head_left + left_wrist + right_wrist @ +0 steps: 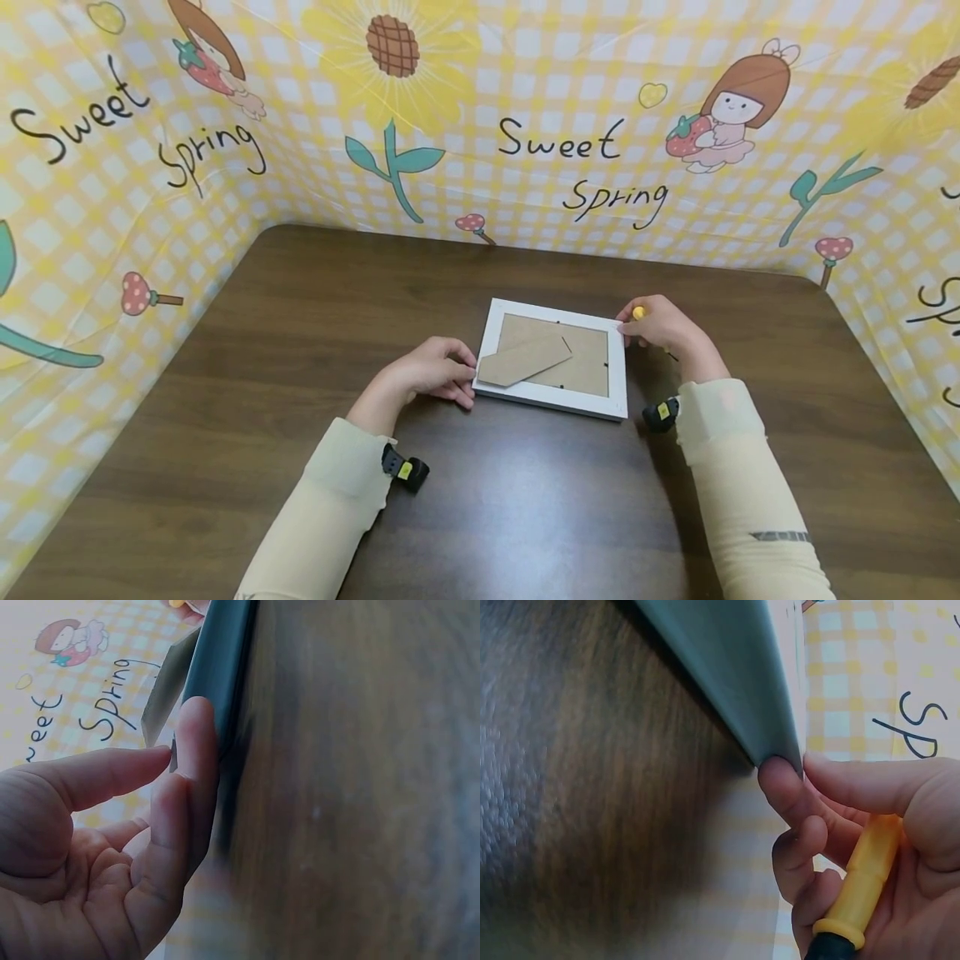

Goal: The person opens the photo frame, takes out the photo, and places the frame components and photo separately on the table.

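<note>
A white picture frame [552, 407] lies face down on the table, its brown backing board [590, 350] and cardboard stand [525, 361] showing. At the frame's near left corner, my left hand [435, 369] pinches the edge between thumb [112, 776] and fingers. My right hand [663, 321] grips the far right corner with thumb and index finger. Tucked in that palm, under the other curled fingers, is a yellow-handled screwdriver [866, 877] with a dark collar; most of its shaft is hidden. Small black tabs [606, 364] stand along the backing board's edges.
The dark wooden table [300, 300] extends around the frame. Behind and beside it hangs a yellow checked cloth [465, 108] with printed flowers and lettering. A small black camera [408, 471] is strapped on the left wrist, another [662, 414] on the right.
</note>
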A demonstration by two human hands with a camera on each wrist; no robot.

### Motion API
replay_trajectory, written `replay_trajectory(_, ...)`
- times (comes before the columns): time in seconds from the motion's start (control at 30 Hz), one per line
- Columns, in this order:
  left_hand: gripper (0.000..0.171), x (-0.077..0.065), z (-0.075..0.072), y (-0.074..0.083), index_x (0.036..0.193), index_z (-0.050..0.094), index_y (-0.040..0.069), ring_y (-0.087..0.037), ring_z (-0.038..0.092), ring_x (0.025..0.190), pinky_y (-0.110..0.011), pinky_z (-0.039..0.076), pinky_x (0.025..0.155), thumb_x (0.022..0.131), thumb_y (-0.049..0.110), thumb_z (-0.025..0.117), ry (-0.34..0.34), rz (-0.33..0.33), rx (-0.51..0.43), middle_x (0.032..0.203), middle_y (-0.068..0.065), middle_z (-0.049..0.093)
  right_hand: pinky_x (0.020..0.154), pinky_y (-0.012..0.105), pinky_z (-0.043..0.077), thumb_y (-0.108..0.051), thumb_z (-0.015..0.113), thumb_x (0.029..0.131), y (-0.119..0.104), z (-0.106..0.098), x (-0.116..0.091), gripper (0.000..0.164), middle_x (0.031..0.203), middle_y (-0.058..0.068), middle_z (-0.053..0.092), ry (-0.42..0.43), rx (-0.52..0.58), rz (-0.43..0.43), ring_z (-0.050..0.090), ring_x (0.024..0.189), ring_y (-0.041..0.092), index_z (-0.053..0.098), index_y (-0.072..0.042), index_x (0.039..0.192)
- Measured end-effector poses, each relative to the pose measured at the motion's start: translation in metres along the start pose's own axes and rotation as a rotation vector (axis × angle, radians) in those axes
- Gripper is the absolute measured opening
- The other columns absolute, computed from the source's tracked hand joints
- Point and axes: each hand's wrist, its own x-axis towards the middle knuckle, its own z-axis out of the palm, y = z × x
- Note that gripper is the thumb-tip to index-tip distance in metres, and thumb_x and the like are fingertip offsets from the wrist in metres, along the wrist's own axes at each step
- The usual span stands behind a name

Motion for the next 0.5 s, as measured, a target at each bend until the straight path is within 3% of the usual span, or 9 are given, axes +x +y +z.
replay_trajectory(0.5,0.012,0.006,-0.0064,0.0061,0.102,0.051,0.001,-0.021,0.069,0.064,-0.022,0.05,0.052,0.091,0.004,0.052,-0.056,0.031,0.05,0.075,-0.014,0.064,0.067,0.031,0.042,-0.011,0.058,0.09,0.0009,-0.0008,-0.0073,0.016,0.079,0.011,0.062,0.004,0.004,0.002,0.051,0.072,0.022,0.057,0.001,0.1)
